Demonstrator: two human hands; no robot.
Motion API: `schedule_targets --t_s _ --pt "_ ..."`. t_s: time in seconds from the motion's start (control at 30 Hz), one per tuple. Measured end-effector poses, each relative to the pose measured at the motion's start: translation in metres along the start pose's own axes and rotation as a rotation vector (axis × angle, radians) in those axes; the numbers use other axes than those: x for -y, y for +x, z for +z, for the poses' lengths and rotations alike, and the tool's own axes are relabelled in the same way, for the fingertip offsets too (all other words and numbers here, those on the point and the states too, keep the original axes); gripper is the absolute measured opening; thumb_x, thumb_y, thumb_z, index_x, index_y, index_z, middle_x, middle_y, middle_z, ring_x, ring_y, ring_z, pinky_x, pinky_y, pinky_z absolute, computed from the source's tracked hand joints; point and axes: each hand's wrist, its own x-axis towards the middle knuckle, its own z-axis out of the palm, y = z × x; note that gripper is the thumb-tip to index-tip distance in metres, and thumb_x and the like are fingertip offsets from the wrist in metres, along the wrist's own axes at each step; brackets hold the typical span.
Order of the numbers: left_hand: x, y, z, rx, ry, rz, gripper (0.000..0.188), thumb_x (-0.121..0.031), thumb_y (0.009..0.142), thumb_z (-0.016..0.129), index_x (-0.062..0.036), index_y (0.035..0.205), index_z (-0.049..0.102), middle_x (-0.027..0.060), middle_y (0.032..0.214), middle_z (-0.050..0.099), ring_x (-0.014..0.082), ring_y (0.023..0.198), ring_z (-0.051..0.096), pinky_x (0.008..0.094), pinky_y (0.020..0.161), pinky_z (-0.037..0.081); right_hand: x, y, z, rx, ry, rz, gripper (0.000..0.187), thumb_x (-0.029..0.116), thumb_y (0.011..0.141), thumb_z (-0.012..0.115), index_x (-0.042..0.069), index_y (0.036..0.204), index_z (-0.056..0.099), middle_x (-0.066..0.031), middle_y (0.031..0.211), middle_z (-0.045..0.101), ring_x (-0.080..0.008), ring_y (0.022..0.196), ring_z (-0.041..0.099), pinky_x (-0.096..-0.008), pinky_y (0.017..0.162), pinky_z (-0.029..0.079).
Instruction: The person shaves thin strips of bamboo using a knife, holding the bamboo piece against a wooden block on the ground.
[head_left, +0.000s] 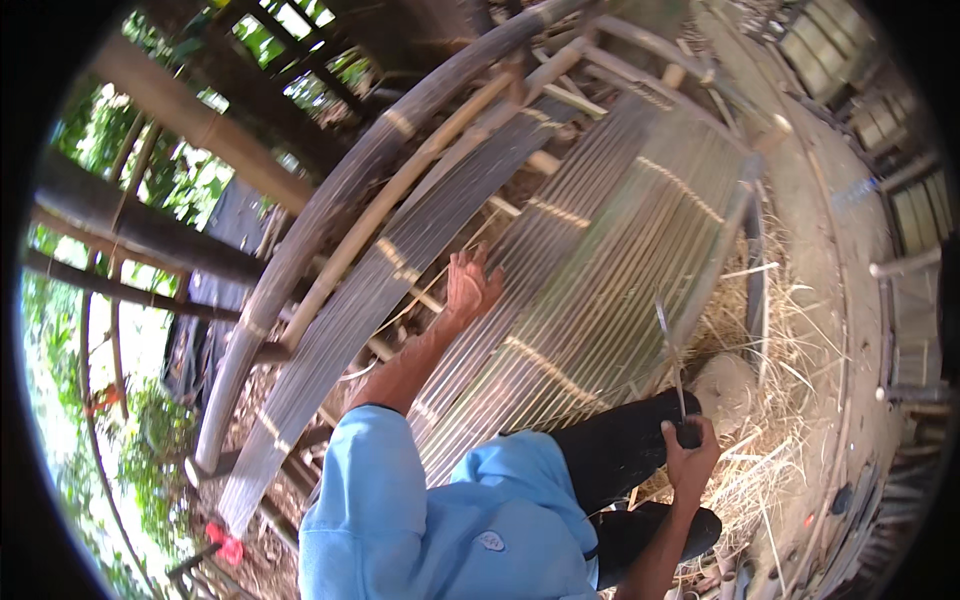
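My left hand (474, 286) reaches over a gap in a bench of narrow bamboo slats, its fingers bent and slightly apart. The slat panel (600, 270) lies just right of it, and a thin pale strip (411, 308) runs close by on its left; whether the fingertips touch either is unclear. A narrower slat panel (350, 320) lies farther left. Near my knee, my right hand (692, 458) is closed round the dark handle of a long, thin-bladed knife (677, 375). The blade points up and away, beside the slats' right edge.
A thick bamboo pole (340, 185) frames the bench's left side. Straw-like shavings (770, 440) cover the ground at right, where one long pale strip (750, 270) sticks out. Split bamboo pieces (850, 530) lie at the lower right. A red item (225, 545) lies lower left.
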Motion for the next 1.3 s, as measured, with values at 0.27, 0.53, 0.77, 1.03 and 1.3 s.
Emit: schedule_targets --t_s 0.27,0.53,0.77,1.03,1.3 --pt "0.069 -0.238 -0.097 -0.225 0.017 -0.070 0.039 -0.017 0.083 0.072 0.0015 0.115 0.060 0.0209 0.102 0.056 0.0382 0.092 0.053 0.0507 0.084 0.043 0.072 0.039 0.079 0.551 -0.356 -0.721 0.039 0.013 0.057 0.090 0.005 0.086 0.066 -0.0110 0.092 0.063 -0.0353 0.093 0.061 -0.0441 0.084 0.050" --pt "0.157 -0.357 -0.134 -0.334 0.152 -0.593 0.020 -0.023 0.091 0.064 -0.0033 0.088 0.065 0.0196 0.090 0.059 0.0374 0.088 0.055 0.0505 0.083 0.042 0.098 0.054 0.134 0.933 -0.476 -0.790 0.048 0.011 0.056 0.088 0.006 0.100 0.071 -0.0114 0.101 0.060 -0.0314 0.103 0.059 -0.0430 0.091 0.049" --pt "0.151 -0.364 -0.148 -0.290 0.207 -0.806 0.050 -0.037 0.089 0.067 -0.0006 0.056 0.059 0.0179 0.057 0.058 0.0365 0.052 0.058 0.0477 0.056 0.045 0.148 0.032 0.214 0.989 -0.002 -0.507 0.040 0.025 0.085 0.080 0.000 0.113 0.067 -0.0111 0.097 0.070 -0.0213 0.087 0.068 -0.0356 0.078 0.056" --pt "0.119 -0.336 -0.191 -0.182 0.212 -0.884 0.052 -0.048 0.089 0.062 -0.0049 0.060 0.070 0.0125 0.046 0.055 0.0298 0.042 0.057 0.0447 0.053 0.048 0.195 -0.050 0.306 1.375 0.634 0.254 0.054 0.033 0.100 0.064 -0.003 0.137 0.048 -0.0101 0.122 0.062 -0.0184 0.105 0.062 -0.0350 0.088 0.055" --pt "0.138 -0.343 -0.176 -0.144 0.019 -0.896 0.051 -0.045 0.090 0.057 -0.0046 0.062 0.071 0.0151 0.049 0.058 0.0320 0.046 0.060 0.0437 0.054 0.050 0.212 -0.060 0.293 1.369 0.869 0.201 0.022 0.012 0.101 0.060 0.007 0.121 0.055 -0.0134 0.122 0.065 -0.0203 0.108 0.065 -0.0364 0.090 0.058"
